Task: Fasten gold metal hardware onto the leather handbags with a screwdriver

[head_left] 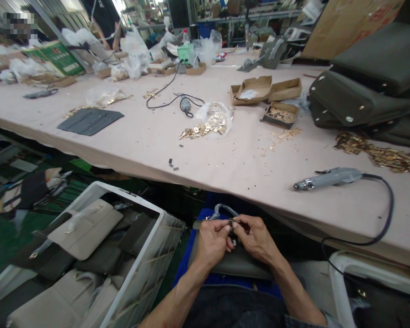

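A dark grey-green bag (242, 264) lies on blue material in front of my body. My left hand (212, 241) and my right hand (255, 238) meet above it, both closed, thumbs and forefingers pinching a small dark piece (233, 221) between them. A bit of shiny metal (234, 243) shows just under the fingertips. The fingers hide most of what they hold, so its exact kind cannot be told. A clear plastic-wrapped handle (225, 208) arches up behind the hands.
A grey electric screwdriver (328, 179) lies on the table (225, 171), its cable hanging over the edge. Gold metal plates (208, 125) and small-parts boxes (280, 114) sit farther back. Bags fill a white crate (160, 218) at left; dark bags (362, 95) are stacked right.
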Tool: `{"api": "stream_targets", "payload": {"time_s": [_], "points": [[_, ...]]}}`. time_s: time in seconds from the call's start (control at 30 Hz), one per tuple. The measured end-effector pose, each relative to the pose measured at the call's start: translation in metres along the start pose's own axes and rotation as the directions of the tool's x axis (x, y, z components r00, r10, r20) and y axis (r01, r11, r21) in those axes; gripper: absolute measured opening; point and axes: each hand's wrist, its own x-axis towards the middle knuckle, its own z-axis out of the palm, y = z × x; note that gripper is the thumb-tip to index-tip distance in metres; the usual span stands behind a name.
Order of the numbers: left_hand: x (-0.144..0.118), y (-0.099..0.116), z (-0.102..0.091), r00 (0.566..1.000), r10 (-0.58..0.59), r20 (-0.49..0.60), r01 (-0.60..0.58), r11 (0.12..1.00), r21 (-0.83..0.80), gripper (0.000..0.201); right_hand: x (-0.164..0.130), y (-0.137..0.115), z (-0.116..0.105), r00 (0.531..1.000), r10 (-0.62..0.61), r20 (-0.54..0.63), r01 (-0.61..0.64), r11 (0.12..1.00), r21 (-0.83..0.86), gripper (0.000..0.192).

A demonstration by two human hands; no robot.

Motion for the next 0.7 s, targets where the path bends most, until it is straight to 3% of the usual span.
{"api": "stream_targets", "payload": {"time_s": [0.1, 0.2, 0.33, 0.43, 0.6, 0.7], "points": [[-0.003, 0.004, 0.002, 1.0, -0.008, -0.022, 0.009, 0.999, 0.039, 0.029, 0.001, 0.002, 0.005, 0.999, -0.001, -0.051, 0.0, 1.0, -0.018, 0.027], [-0.004, 0.004, 0.004, 0.999, -0.033, -0.034, 0.035, 0.997, 0.064, 0.029, 0.003, 0.009, 0.008, 0.995, 0.069, -0.072, -0.069, 0.998, -0.004, 0.041], [-0.002, 0.002, 0.005, 0.998, -0.033, -0.058, 0.035, 0.999, 0.038, 0.027, 0.003, 0.014, 0.005, 0.985, 0.174, 0.014, -0.174, 0.98, 0.095, 0.056], [-0.002, 0.004, 0.004, 0.998, -0.029, -0.047, 0.031, 0.999, 0.038, 0.027, 0.001, 0.014, 0.004, 0.99, 0.14, 0.033, -0.143, 0.983, 0.115, 0.052], [-0.002, 0.007, 0.004, 0.998, -0.042, 0.048, 0.041, 0.999, 0.033, 0.025, 0.003, 0.017, 0.007, 0.996, 0.067, -0.058, -0.067, 0.998, -0.004, 0.049], [0.001, 0.004, 0.005, 0.997, -0.073, 0.021, 0.073, 0.997, 0.022, 0.026, 0.007, 0.021, 0.01, 0.996, 0.064, -0.065, -0.067, 0.997, -0.044, 0.049]]}}
